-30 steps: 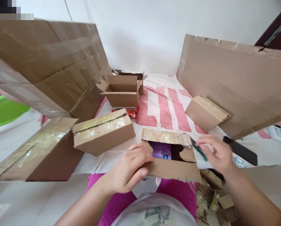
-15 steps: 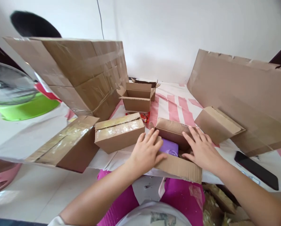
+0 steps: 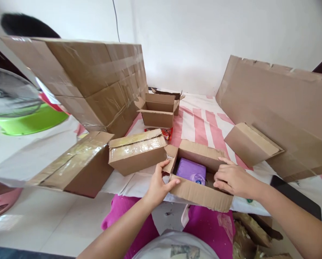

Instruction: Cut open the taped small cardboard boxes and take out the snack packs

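Observation:
An open cardboard box [image 3: 201,196] sits at the table's front edge, its long flaps spread toward and away from me. Inside lies a purple packet [image 3: 190,171], toward the left end. My left hand [image 3: 157,185] grips the box's left corner, fingers curled at the small end flap and thumb on the front flap. At the opposite end, my right hand [image 3: 232,180] has its fingers bent over the right side, partly inside the box. The right end flap is hidden behind that hand. Neither hand touches the packet.
Taped boxes [image 3: 136,154] stand left, another box [image 3: 254,144] right. An open box [image 3: 158,113] and a red packet [image 3: 166,133] lie behind. Large cardboard panels [image 3: 280,108] flank the table. A phone [image 3: 296,198] lies right; a fan [image 3: 12,93] stands left.
Both hands have shifted from above the box to its two ends. The left end flap is now folded outward, and more of the purple packet shows.

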Available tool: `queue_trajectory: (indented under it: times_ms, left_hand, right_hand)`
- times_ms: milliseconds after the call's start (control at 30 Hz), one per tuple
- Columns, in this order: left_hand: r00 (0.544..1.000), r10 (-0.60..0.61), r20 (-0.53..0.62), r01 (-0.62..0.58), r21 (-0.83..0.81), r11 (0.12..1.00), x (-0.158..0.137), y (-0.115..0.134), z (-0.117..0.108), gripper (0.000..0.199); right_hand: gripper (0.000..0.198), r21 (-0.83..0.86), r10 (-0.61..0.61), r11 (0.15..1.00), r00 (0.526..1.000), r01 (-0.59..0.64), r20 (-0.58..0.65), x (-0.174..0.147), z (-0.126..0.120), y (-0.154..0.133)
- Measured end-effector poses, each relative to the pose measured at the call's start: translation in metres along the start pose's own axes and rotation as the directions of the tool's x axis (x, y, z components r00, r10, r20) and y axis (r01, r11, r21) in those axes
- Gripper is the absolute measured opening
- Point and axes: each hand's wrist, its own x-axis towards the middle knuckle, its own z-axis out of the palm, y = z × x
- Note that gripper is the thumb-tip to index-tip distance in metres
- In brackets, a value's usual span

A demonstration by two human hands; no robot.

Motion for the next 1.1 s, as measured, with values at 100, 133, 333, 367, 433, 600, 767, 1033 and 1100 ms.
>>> queue_trajectory:
  times_ms: [100,133,333,367,433,600,767,1033,1100]
  left_hand:
    - [1.0,0.008,-0.024,-0.008,-0.014,1.0,-0.004,-0.002,0.002,0.071]
    - [1.0,0.011,-0.024,-0.011,-0.007,1.0,-0.006,-0.001,0.003,0.071]
    - [1.0,0.015,-0.008,-0.015,0.006,1.0,-0.015,0.004,0.014,0.073]
    - [1.0,0.012,-0.004,-0.012,0.007,1.0,-0.015,0.004,0.015,0.073]
    - [1.0,0.003,0.016,-0.003,0.009,1.0,-0.016,0.001,0.015,0.072]
    - [0.995,0.014,0.095,-0.018,0.041,0.999,-0.016,-0.004,0.013,0.073]
    - [0.985,0.109,0.132,-0.123,0.097,0.988,-0.017,0.005,0.019,0.06]
    - [0.978,0.103,0.182,-0.157,0.318,0.935,-0.023,0.017,0.017,0.038]
    - [0.98,0.096,0.172,-0.152,0.351,0.924,-0.022,0.017,0.018,0.033]
  right_hand:
    - [0.044,0.131,0.122,0.983,0.992,-0.127,0.044,-0.009,-0.021,0.003]
    - [0.047,0.148,0.17,0.972,0.981,-0.182,0.09,-0.013,-0.027,0.003]
    - [0.035,-0.265,0.365,0.906,0.926,-0.329,0.098,0.0,-0.01,-0.009]
    - [0.05,-0.305,0.345,0.903,0.934,-0.304,0.091,0.007,-0.002,-0.011]
    - [0.073,-0.338,0.303,0.908,0.945,-0.246,0.127,0.02,0.013,-0.011]
    - [0.068,-0.278,0.304,0.929,0.933,-0.245,0.194,0.032,0.024,0.004]
    - [0.056,-0.065,0.549,0.834,0.814,-0.548,0.19,0.051,0.042,0.01]
    - [0.048,0.362,0.698,0.548,0.65,-0.755,0.3,0.062,0.06,0.004]
    - [0.041,0.389,0.675,0.562,0.677,-0.73,0.295,0.059,0.056,0.005]
